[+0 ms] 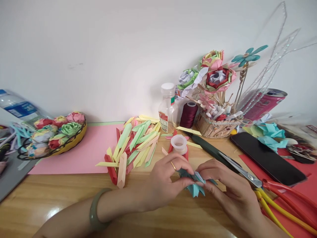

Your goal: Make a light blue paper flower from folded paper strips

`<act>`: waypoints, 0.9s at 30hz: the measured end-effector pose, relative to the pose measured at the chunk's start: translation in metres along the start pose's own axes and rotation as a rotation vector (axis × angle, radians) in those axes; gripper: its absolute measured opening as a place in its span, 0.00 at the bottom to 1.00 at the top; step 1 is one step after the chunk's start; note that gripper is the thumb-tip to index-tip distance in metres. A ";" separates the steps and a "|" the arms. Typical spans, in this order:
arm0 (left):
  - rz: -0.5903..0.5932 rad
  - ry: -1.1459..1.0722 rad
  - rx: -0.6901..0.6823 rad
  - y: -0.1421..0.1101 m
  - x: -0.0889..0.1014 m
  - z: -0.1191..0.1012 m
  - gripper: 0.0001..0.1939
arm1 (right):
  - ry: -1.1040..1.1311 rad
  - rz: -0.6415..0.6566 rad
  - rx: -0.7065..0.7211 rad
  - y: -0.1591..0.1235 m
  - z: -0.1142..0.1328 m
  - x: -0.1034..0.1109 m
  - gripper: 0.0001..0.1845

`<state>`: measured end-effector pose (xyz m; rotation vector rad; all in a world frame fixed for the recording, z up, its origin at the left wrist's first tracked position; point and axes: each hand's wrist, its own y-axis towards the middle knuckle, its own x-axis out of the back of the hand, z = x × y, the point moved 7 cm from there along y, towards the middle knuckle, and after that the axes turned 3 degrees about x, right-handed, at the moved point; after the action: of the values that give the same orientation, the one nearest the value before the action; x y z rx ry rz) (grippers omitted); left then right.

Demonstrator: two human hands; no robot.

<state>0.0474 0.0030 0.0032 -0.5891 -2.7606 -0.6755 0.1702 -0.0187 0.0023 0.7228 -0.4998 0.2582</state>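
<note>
Between my two hands, just above the wooden table, is a blue folded paper flower (195, 190) with pointed, pleated petals. My left hand (170, 178), with a ring and a bangle, pinches it from the left between thumb and fingers. From the other side my right hand (224, 185) grips its edge with thumb and forefinger. The fingers hide much of the folded paper. Right behind the hands stands a small white plastic container (178, 144). Scissors (250, 177) with red handles lie close to my right hand.
Folded paper strips (135, 142) lie piled at centre-left on pink paper (99, 152). A basket of paper roses (81, 134) sits left. A glass bottle (167, 109), purple thread spool (189, 114) and flower basket (215, 127) line the wall. A black phone (268, 158) rests right.
</note>
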 end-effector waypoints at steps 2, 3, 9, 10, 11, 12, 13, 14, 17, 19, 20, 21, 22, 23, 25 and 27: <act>-0.001 0.006 -0.015 0.000 0.000 -0.001 0.04 | -0.001 -0.005 0.005 0.001 0.001 0.000 0.08; 0.000 0.010 -0.018 0.001 0.000 -0.001 0.03 | -0.001 -0.006 0.005 0.001 0.001 0.000 0.08; 0.065 0.025 -0.017 0.004 -0.001 -0.004 0.03 | 0.004 -0.008 -0.060 -0.001 -0.002 -0.003 0.05; 0.075 0.033 -0.010 0.005 -0.001 -0.004 0.04 | 0.009 -0.005 -0.078 -0.001 -0.003 -0.003 0.05; 0.085 0.046 0.000 0.005 -0.001 -0.004 0.04 | 0.015 -0.005 -0.097 -0.002 -0.004 -0.003 0.04; 0.101 0.064 0.014 0.006 -0.002 -0.003 0.04 | 0.023 -0.011 -0.123 -0.002 -0.005 -0.003 0.03; 0.125 0.079 0.030 0.006 -0.003 -0.002 0.05 | 0.031 -0.019 -0.151 -0.002 -0.006 -0.003 0.03; 0.153 0.086 0.046 0.006 -0.004 -0.001 0.04 | 0.042 -0.030 -0.182 -0.002 -0.007 -0.002 0.04; 0.210 0.015 0.104 0.007 -0.006 0.004 0.04 | 0.088 -0.055 -0.257 0.000 -0.009 -0.001 0.09; 0.193 -0.083 0.172 0.008 -0.004 0.008 0.05 | 0.135 -0.045 -0.309 0.001 -0.011 -0.001 0.11; 0.177 -0.130 0.214 0.008 -0.003 0.010 0.05 | 0.161 -0.029 -0.341 0.001 -0.012 -0.002 0.11; 0.164 -0.172 0.257 0.009 -0.001 0.012 0.05 | 0.189 -0.006 -0.372 0.000 -0.014 -0.003 0.10; 0.154 -0.205 0.295 0.009 0.000 0.014 0.05 | 0.218 0.017 -0.398 0.000 -0.015 -0.005 0.09; 0.145 -0.228 0.322 0.009 0.001 0.015 0.05 | 0.243 0.038 -0.418 -0.001 -0.017 -0.006 0.08; 0.138 -0.243 0.349 0.009 0.001 0.015 0.05 | 0.269 0.066 -0.438 -0.002 -0.018 -0.008 0.08; 0.138 -0.231 0.363 0.008 0.001 0.014 0.04 | 0.258 0.066 -0.446 -0.003 -0.018 -0.008 0.09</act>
<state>0.0486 0.0169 -0.0056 -0.8049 -2.9111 -0.0720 0.1704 -0.0087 -0.0154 0.2339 -0.3181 0.2853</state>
